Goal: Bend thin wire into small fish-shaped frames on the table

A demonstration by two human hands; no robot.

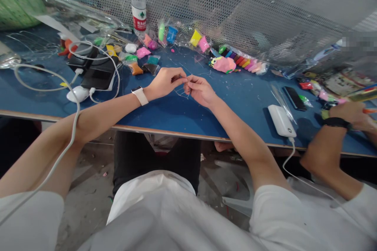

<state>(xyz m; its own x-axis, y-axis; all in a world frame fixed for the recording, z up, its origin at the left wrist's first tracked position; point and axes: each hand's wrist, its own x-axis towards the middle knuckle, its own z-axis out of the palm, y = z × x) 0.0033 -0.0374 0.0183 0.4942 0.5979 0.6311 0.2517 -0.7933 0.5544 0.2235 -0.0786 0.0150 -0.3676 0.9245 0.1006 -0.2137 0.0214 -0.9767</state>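
Above the blue table, my left hand and my right hand meet at the fingertips, both closed in a pinch. A thin pale strand, like thread or fine wire, loops below the fingers. The exact spot where the fingertips grip it is too small to make out. Beyond my hands lies a pink clay figure with a yellow face. Small packets of coloured clay, among them an orange one and a black one, lie beyond my left hand.
A water bottle stands by the perforated metal screen. Cables run from a black phone on the left, one across my left arm. To the right are a white power bank, a dark phone and a co-worker's hand.
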